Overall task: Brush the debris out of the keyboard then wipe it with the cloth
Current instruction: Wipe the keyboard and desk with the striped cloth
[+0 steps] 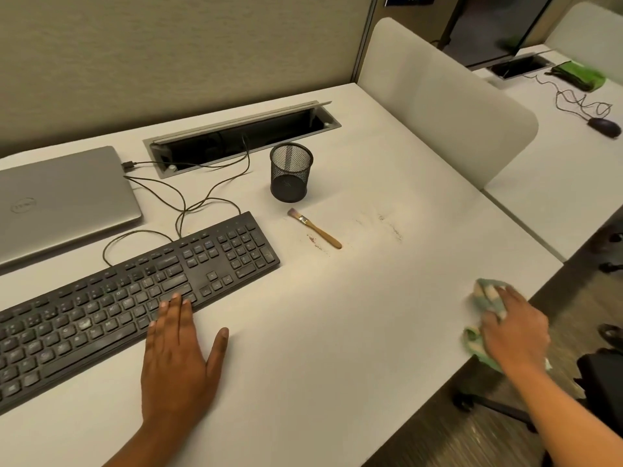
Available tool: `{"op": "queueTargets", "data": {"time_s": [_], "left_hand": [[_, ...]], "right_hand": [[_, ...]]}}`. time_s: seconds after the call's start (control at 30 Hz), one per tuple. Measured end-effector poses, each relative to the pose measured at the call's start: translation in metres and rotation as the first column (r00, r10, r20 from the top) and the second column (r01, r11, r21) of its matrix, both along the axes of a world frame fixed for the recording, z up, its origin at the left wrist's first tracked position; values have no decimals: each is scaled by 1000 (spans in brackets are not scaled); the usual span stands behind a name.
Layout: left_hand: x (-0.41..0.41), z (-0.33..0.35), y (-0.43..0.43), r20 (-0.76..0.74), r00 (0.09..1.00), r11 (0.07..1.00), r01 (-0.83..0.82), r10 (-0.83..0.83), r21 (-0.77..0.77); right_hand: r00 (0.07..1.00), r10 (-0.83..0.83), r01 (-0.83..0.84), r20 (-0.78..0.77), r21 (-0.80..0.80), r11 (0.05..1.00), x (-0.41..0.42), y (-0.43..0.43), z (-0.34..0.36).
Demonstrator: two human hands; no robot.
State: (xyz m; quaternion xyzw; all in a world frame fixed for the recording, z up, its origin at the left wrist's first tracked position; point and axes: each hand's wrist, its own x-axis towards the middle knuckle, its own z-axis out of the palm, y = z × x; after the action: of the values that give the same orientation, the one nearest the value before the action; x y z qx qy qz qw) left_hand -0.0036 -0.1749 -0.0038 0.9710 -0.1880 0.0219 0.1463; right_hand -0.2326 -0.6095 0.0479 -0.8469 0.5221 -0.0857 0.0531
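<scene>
Lying on the white bench (337, 332), black corded keyboard (135, 291) at left. Resting flat, fingers spread, left hand (182, 358) on its near edge, gripping nothing. Lying right of keyboard, small wooden-handled brush (315, 228) beside reddish debris (315, 241). Pressing down on the crumpled green cloth (485, 298), right hand (512, 328) at right bench edge, fingers curled over it.

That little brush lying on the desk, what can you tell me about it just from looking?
The brush is small, with a light wooden handle, a metal band and a short tuft of pale bristles. It lies flat on the white desk, bristles pointing toward the black mesh cup behind it, handle angled toward the front right. No hand touches it. It sits right of the keyboard, apart from it, with reddish specks of debris scattered just beside the handle.
</scene>
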Motion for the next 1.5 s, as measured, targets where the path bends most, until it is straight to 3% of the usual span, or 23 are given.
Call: {"op": "queueTargets", "data": {"time_s": [0.13,0.23,0.37,0.5,0.67,0.8,0.93,1.03,1.1,1.17,1.3,1.37,1.5], "left_hand": [[0,0,-1,-4,1000,1000,-6,6,-10],[-1,0,-1,-8,1000,1000,-5,5,-10],[0,-1,-2,-10,1000,1000,-9,8,-7],[0,0,-3,-5,1000,1000,-23,22,-20],[0,0,-5,13,1000,999,-22,23,-38],[-1,-1,-5,19,1000,999,-23,23,-31],[-1,0,-5,5,1000,1000,-29,29,-13],[0,1,-5,7,1000,1000,-22,22,-5],[0,1,-5,9,1000,1000,-19,19,-13],[0,2,-5,11,1000,1000,-17,17,-19],[-1,1,-3,14,1000,1000,-10,11,-29],[-1,1,-3,10,1000,999,-14,15,-45],[-2,0,-2,3,1000,998,-12,12,-63]], "right_hand": [[965,121,-135,232,45,990,90,15,28],[912,289,-312,291,36,949,171,38,31],[880,437,-452,187,42,891,267,57,30],[856,516,-506,-10,184,843,297,46,5],[925,379,-371,-9,183,910,248,19,-6],[989,144,-135,-43,166,977,156,-12,-7],[957,-183,220,-226,149,964,50,-41,1],[935,-318,337,-159,113,935,12,-48,16],[975,-217,218,-37,26,976,16,-34,26],[992,25,-24,124,-11,1000,48,1,34],[782,487,-501,390,-73,863,149,103,33],[716,570,-607,402,-43,793,198,150,31],[753,618,-652,228,125,748,261,198,25]]}}
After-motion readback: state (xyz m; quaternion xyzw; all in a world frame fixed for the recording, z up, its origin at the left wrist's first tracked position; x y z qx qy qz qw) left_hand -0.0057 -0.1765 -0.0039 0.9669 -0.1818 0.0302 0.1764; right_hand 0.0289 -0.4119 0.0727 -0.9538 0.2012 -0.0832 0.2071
